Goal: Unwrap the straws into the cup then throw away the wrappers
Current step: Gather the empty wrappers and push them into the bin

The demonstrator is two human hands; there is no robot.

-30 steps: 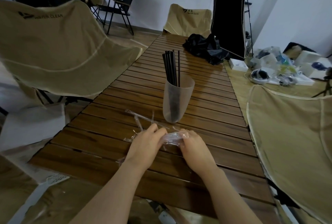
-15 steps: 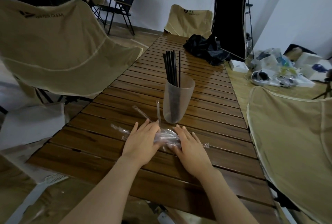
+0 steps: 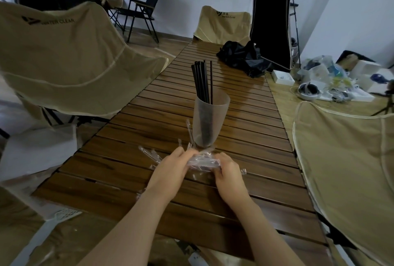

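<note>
A frosted plastic cup (image 3: 210,118) stands upright on the slatted wooden table (image 3: 119,171), with several black straws (image 3: 202,81) sticking out of it. Just in front of the cup, my left hand (image 3: 170,169) and my right hand (image 3: 229,173) squeeze a bunch of clear wrappers (image 3: 203,162) between them. Loose ends of wrappers (image 3: 150,152) stick out to the left of my left hand, and one thin strip (image 3: 189,130) points up beside the cup.
Tan folding chairs stand at the left (image 3: 70,63), the right (image 3: 349,159) and the far end (image 3: 222,24). A black cloth heap (image 3: 243,57) lies on the far part of the table. Boxes and bags (image 3: 328,80) clutter the floor at right.
My hands lay flat on the wrappers half a second ago; now both have closed around them and gathered them into a tighter bunch. The cup and straws have not moved.
</note>
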